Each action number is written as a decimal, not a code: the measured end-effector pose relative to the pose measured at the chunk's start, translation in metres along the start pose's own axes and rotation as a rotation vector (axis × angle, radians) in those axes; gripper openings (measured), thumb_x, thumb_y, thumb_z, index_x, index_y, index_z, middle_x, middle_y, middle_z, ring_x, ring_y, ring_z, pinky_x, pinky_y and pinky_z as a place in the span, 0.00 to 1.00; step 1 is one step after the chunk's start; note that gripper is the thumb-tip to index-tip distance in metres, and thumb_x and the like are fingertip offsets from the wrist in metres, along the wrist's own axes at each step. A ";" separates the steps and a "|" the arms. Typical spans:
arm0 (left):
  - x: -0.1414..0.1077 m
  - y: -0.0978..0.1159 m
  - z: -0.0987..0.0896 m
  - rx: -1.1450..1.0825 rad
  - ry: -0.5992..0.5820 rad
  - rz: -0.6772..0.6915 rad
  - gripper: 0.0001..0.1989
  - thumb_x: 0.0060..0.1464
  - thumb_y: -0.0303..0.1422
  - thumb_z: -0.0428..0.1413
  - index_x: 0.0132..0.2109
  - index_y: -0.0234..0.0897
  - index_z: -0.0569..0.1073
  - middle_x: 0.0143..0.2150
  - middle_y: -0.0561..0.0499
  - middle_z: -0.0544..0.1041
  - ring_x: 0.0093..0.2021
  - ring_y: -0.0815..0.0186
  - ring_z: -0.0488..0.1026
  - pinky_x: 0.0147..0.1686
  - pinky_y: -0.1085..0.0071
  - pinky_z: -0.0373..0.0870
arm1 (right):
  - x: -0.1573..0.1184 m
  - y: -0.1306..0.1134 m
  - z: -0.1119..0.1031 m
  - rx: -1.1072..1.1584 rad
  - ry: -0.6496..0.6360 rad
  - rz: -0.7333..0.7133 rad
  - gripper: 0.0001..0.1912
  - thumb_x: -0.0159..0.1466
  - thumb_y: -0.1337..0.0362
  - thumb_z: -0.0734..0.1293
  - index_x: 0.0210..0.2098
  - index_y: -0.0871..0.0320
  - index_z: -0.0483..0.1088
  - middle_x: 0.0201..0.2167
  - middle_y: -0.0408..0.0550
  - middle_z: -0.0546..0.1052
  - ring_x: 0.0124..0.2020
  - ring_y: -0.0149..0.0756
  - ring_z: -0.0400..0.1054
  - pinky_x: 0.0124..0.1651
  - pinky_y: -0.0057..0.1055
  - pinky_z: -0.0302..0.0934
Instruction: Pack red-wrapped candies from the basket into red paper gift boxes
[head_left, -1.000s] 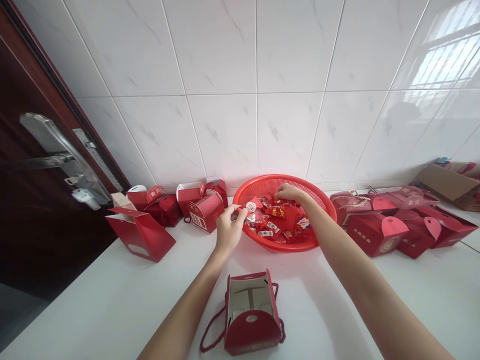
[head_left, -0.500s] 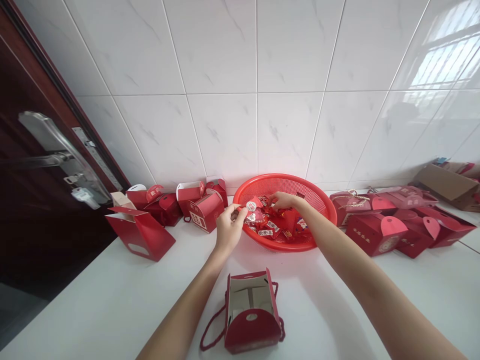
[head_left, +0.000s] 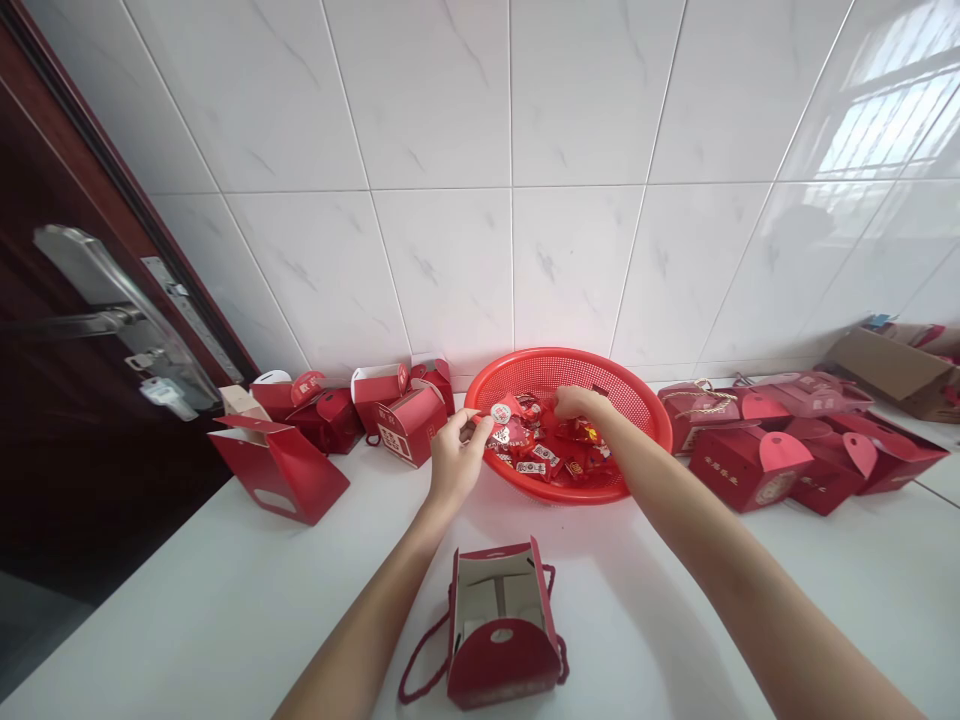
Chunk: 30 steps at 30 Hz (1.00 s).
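Note:
At the left rim of the red plastic basket (head_left: 652,440), my left hand (head_left: 459,452) pinches the corner of a red candy packet (head_left: 511,428) with a round white label. My right hand (head_left: 581,404) reaches down among the red-wrapped candies (head_left: 544,458) inside the basket. Its fingers are curled and their tips are hidden, so I cannot make out what they hold. Between my forearms, an open dark red gift box (head_left: 504,640) with rope handles stands on the white tabletop, its pale inside showing.
Several red gift boxes (head_left: 409,425) stand left of the basket, with a tilted red box (head_left: 283,470) nearer. More closed red boxes (head_left: 750,465) cluster on the right, before a cardboard carton (head_left: 892,370). A tiled wall (head_left: 577,260) rises behind; a dark door (head_left: 67,420) borders the left.
My right hand has shifted slightly right and deeper among the candies, its fingers now more hidden. My left hand keeps its pinch on the packet. The open box stays put.

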<state>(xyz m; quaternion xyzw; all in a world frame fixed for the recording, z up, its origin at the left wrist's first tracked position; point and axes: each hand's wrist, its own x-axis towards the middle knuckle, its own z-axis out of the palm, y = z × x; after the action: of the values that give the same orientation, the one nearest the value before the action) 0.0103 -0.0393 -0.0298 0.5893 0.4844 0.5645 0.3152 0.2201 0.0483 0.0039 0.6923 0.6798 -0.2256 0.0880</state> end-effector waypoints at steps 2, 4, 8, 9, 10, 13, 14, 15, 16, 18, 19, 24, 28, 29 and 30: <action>0.000 0.001 0.000 0.000 -0.001 0.007 0.12 0.51 0.43 0.58 0.30 0.38 0.73 0.27 0.53 0.75 0.30 0.65 0.71 0.31 0.71 0.66 | -0.007 0.002 -0.003 0.031 0.016 -0.037 0.12 0.72 0.57 0.67 0.46 0.60 0.74 0.42 0.48 0.78 0.38 0.33 0.74 0.40 0.33 0.72; -0.001 0.001 0.000 0.001 -0.004 0.011 0.13 0.51 0.44 0.58 0.30 0.39 0.73 0.26 0.53 0.74 0.29 0.65 0.70 0.31 0.71 0.66 | -0.012 0.003 -0.005 0.065 0.029 -0.091 0.12 0.71 0.57 0.68 0.42 0.61 0.74 0.38 0.46 0.78 0.34 0.31 0.72 0.36 0.30 0.70; 0.000 0.000 0.000 0.002 -0.005 0.007 0.13 0.51 0.44 0.58 0.31 0.38 0.74 0.27 0.53 0.75 0.30 0.65 0.71 0.32 0.71 0.66 | -0.012 -0.002 -0.003 0.095 0.031 -0.166 0.09 0.67 0.61 0.71 0.37 0.62 0.73 0.32 0.43 0.76 0.29 0.29 0.69 0.31 0.27 0.66; 0.000 0.000 0.000 0.002 -0.005 0.005 0.13 0.51 0.44 0.58 0.31 0.38 0.74 0.27 0.53 0.75 0.30 0.64 0.71 0.32 0.71 0.66 | -0.010 -0.004 -0.001 0.094 0.030 -0.171 0.08 0.65 0.62 0.73 0.37 0.62 0.73 0.32 0.43 0.76 0.29 0.29 0.69 0.31 0.27 0.65; 0.000 -0.001 0.000 0.002 -0.004 0.003 0.13 0.50 0.44 0.58 0.31 0.38 0.74 0.27 0.53 0.75 0.30 0.64 0.71 0.32 0.71 0.66 | -0.008 -0.006 0.001 0.092 0.033 -0.172 0.09 0.63 0.63 0.74 0.38 0.62 0.73 0.33 0.44 0.76 0.29 0.29 0.69 0.31 0.27 0.65; 0.001 -0.001 0.000 0.002 0.000 0.000 0.13 0.50 0.44 0.58 0.32 0.38 0.74 0.27 0.53 0.75 0.30 0.64 0.71 0.33 0.71 0.66 | -0.002 -0.011 0.008 0.084 0.047 -0.165 0.15 0.57 0.64 0.77 0.42 0.60 0.74 0.36 0.48 0.78 0.31 0.34 0.70 0.31 0.30 0.64; 0.001 -0.001 0.000 0.002 0.000 -0.001 0.13 0.50 0.44 0.58 0.32 0.38 0.74 0.27 0.53 0.75 0.30 0.64 0.71 0.33 0.71 0.66 | 0.000 -0.013 0.010 0.080 0.049 -0.164 0.17 0.56 0.63 0.78 0.42 0.60 0.74 0.37 0.49 0.78 0.32 0.36 0.71 0.31 0.30 0.64; 0.001 -0.001 0.000 0.003 0.000 -0.001 0.13 0.50 0.44 0.58 0.32 0.38 0.74 0.27 0.53 0.75 0.30 0.64 0.71 0.33 0.71 0.66 | 0.001 -0.014 0.012 0.075 0.049 -0.165 0.18 0.55 0.62 0.78 0.42 0.59 0.74 0.38 0.49 0.78 0.33 0.38 0.72 0.31 0.31 0.64; 0.001 -0.001 0.000 0.002 -0.001 0.000 0.13 0.50 0.44 0.58 0.31 0.38 0.74 0.27 0.53 0.75 0.30 0.64 0.71 0.33 0.71 0.66 | 0.002 -0.014 0.013 0.070 0.048 -0.167 0.19 0.54 0.62 0.79 0.42 0.59 0.74 0.39 0.50 0.78 0.34 0.39 0.72 0.31 0.31 0.64; 0.000 0.000 0.000 0.001 -0.003 0.002 0.13 0.50 0.44 0.58 0.31 0.38 0.74 0.27 0.53 0.75 0.30 0.64 0.71 0.32 0.71 0.66 | 0.004 -0.015 0.015 0.062 0.051 -0.178 0.21 0.52 0.62 0.80 0.42 0.57 0.74 0.41 0.50 0.78 0.37 0.42 0.73 0.32 0.31 0.64; 0.000 0.000 0.000 0.000 -0.004 0.003 0.13 0.50 0.44 0.58 0.31 0.38 0.74 0.27 0.53 0.75 0.30 0.64 0.71 0.32 0.71 0.66 | 0.005 -0.015 0.015 0.061 0.053 -0.186 0.21 0.51 0.62 0.80 0.43 0.56 0.74 0.42 0.50 0.78 0.38 0.43 0.73 0.33 0.31 0.64; 0.000 0.000 0.000 -0.002 -0.008 0.004 0.13 0.50 0.45 0.58 0.31 0.39 0.74 0.27 0.53 0.74 0.30 0.64 0.71 0.32 0.71 0.66 | 0.009 -0.010 0.014 0.086 0.045 -0.248 0.19 0.48 0.65 0.80 0.38 0.55 0.76 0.40 0.49 0.78 0.39 0.43 0.72 0.33 0.31 0.62; 0.001 -0.001 0.001 0.003 -0.009 0.002 0.13 0.50 0.45 0.58 0.31 0.39 0.74 0.26 0.53 0.73 0.30 0.64 0.70 0.32 0.71 0.65 | 0.009 -0.001 0.004 0.181 0.024 -0.350 0.13 0.49 0.64 0.78 0.33 0.55 0.76 0.35 0.44 0.77 0.36 0.38 0.71 0.33 0.28 0.60; 0.001 -0.001 0.001 0.004 -0.008 0.002 0.13 0.50 0.45 0.58 0.31 0.39 0.74 0.26 0.53 0.73 0.30 0.64 0.70 0.32 0.71 0.65 | 0.008 0.001 0.001 0.215 0.014 -0.378 0.12 0.50 0.63 0.78 0.33 0.55 0.76 0.33 0.43 0.77 0.35 0.37 0.70 0.33 0.28 0.60; 0.001 -0.001 0.001 0.005 -0.008 0.001 0.13 0.50 0.45 0.58 0.32 0.39 0.74 0.26 0.53 0.74 0.30 0.64 0.70 0.32 0.71 0.65 | 0.007 0.003 -0.001 0.252 -0.001 -0.407 0.11 0.51 0.61 0.77 0.33 0.55 0.76 0.32 0.43 0.77 0.34 0.36 0.70 0.33 0.27 0.60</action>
<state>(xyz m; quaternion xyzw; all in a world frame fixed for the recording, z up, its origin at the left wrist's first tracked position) 0.0108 -0.0383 -0.0301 0.5924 0.4843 0.5612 0.3156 0.2233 0.0550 0.0016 0.5463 0.7718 -0.3219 -0.0461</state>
